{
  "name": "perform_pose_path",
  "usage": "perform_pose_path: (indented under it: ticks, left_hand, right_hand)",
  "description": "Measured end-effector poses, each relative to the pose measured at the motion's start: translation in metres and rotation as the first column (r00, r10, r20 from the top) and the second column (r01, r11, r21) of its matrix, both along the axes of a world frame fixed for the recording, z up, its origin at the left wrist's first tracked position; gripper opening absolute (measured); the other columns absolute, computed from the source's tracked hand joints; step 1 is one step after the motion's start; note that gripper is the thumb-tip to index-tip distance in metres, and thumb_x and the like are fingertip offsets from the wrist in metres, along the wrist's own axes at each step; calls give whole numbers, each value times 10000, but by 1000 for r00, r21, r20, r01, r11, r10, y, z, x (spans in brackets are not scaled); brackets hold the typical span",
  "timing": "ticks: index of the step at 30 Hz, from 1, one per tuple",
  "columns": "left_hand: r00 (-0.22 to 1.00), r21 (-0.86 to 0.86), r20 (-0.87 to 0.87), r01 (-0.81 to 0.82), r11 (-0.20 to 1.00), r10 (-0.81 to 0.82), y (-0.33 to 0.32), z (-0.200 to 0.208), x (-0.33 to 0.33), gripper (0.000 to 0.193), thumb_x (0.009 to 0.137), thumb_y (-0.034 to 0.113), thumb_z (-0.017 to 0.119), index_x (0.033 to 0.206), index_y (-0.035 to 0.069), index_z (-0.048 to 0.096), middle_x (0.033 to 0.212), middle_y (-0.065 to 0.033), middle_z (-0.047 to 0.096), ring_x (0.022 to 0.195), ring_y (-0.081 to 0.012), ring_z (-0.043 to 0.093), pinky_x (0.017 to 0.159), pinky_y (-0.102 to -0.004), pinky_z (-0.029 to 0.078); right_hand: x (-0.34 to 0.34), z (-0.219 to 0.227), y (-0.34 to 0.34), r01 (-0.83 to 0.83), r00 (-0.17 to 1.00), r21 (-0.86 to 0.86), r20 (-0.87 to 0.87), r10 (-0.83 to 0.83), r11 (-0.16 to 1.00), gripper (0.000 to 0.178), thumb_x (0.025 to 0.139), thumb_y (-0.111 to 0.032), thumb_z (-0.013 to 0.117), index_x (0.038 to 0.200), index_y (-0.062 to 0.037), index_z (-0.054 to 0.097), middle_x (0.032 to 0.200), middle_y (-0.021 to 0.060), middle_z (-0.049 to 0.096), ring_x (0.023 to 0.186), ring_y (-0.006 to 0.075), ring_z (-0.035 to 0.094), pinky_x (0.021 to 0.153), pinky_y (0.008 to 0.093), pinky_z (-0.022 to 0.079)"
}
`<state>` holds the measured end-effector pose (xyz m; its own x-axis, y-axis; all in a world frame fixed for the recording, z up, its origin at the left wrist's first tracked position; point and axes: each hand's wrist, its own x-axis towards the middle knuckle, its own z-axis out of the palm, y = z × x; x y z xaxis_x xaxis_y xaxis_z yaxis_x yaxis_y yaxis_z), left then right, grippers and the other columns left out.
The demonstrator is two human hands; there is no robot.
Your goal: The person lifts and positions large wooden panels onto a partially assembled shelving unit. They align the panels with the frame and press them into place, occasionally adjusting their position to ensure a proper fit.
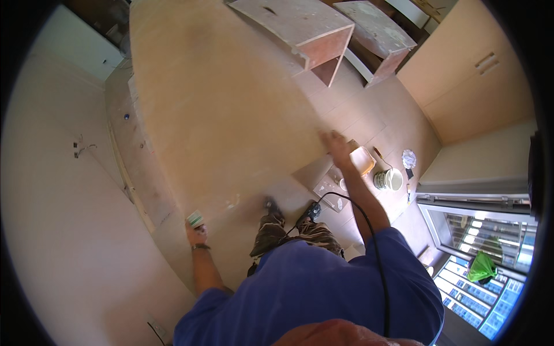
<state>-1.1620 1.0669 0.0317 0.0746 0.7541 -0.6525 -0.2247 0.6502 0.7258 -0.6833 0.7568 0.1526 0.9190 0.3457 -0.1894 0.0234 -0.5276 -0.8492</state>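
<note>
A large, pale tan wooden board stretches out in front of me, its near edge facing my body. At its near left corner is my left hand, fingers closed around a small green-and-white rectangular piece; whether those fingers also grip the board cannot be made out. My right hand is on the board's right edge, near the right corner, its fingers bent over the rim and slightly blurred.
Paint-spotted wooden benches stand beyond the board. To the right on the floor are a white bucket, an orange-stained tray and a clear crumpled item. A black cable crosses my right arm. A wall runs along the left.
</note>
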Motion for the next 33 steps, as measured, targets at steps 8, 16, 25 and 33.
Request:
perform_pose_path:
  ticks: [8, 16, 25, 33]
  left_hand:
    - [936, -136, 292, 245, 960, -197, -52, 26, 84, 342, 897, 413, 500, 1003, 90, 541, 804, -46, 594, 613, -153, 532, 547, -280, 419]
    - [755, -42, 431, 564, 825, -495, -151, 108, 166, 383, 926, 366, 455, 1098, 28, 509, 901, -128, 625, 735, -185, 618, 620, -283, 490]
    - [741, 194, 288, 575, 795, -607, -231, 147, 263, 345, 934, 284, 451, 1169, 32, 467, 1017, -109, 604, 835, -182, 620, 703, -280, 518]
    - [728, 243, 173, 621, 745, -663, -295, 157, 329, 299, 913, 261, 493, 1126, 52, 474, 962, -86, 616, 774, -141, 612, 687, -253, 494]
  right_hand:
    - [50, 109, -22, 285, 957, 807, -271, -104, 517, 268, 859, -190, 561, 1014, 28, 575, 923, 91, 609, 828, 163, 590, 747, 289, 478]
    - [7, 87, -36, 328, 920, 790, -392, 16, 518, 398, 856, -185, 547, 1174, 44, 480, 1169, 139, 529, 1090, 227, 502, 941, 350, 388]
    - [106, 53, -105, 337, 884, 845, -435, 169, 415, 368, 892, -197, 469, 1182, 29, 489, 1152, 135, 546, 1068, 234, 518, 914, 369, 415]
    - [148, 66, -150, 431, 785, 747, -587, 197, 506, 373, 900, -210, 456, 1219, -17, 480, 1192, 103, 529, 1096, 233, 497, 933, 397, 407]
